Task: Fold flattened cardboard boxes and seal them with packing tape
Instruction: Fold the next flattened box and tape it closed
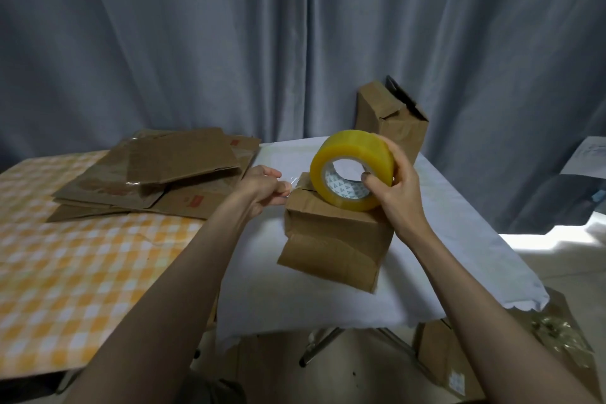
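We see a grey curtain (229, 43) behind, an orange-checked cloth (82, 272) on the left counter, and a white cloth (459, 239) beside it.

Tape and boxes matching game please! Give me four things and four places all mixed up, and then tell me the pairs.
Things:
1. tape roll
2. stack of flattened boxes
3. folded box
4. upright box

Places:
A. on the orange checked cloth
B. at the back, by the curtain
C. held in the right hand
D. on the white cloth, under the tape roll

Pairs: 1-C, 2-A, 3-D, 4-B
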{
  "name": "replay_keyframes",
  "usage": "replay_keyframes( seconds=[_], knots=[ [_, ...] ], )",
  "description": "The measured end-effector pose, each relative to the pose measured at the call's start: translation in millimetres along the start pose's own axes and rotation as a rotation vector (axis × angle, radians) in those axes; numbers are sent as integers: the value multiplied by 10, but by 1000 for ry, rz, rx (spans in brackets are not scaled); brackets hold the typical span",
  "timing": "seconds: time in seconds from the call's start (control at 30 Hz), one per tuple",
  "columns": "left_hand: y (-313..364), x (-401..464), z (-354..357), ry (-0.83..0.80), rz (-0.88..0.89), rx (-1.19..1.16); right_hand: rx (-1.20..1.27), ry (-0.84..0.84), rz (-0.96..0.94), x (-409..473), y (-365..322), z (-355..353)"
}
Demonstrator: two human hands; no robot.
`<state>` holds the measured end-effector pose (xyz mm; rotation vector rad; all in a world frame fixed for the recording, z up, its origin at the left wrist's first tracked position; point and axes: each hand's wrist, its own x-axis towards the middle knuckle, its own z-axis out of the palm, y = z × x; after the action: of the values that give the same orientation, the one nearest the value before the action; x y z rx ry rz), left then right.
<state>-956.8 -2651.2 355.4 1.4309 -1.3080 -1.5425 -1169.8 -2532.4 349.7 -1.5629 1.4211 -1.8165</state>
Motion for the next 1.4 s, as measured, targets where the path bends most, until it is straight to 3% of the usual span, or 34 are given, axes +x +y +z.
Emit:
replay_keyframes(
  seconds=[0.57, 0.67, 0.77, 0.87, 1.03, 1.27, 1.4],
  knots=[
    [-116, 4, -7, 31, 97, 103, 13, -4, -38, -14, 33, 25],
    [-236, -14, -41, 76, 207, 203, -8, -26, -53, -13, 38, 20],
    [-339, -109, 52, 163, 442, 213, -19, -35, -65, -17, 38, 25],
    [-410, -176, 155, 223, 549, 176, -19, -24, -54, -7, 58, 16],
    [-460, -120, 152, 290, 485, 130, -17, -27, -27, -18, 90, 14],
    [-459, -109, 174, 315, 557, 453, -36, -20, -27, -8, 104, 4],
    [-519, -119, 174, 288, 503, 467, -44, -16, -9, -16, 97, 15]
  ],
)
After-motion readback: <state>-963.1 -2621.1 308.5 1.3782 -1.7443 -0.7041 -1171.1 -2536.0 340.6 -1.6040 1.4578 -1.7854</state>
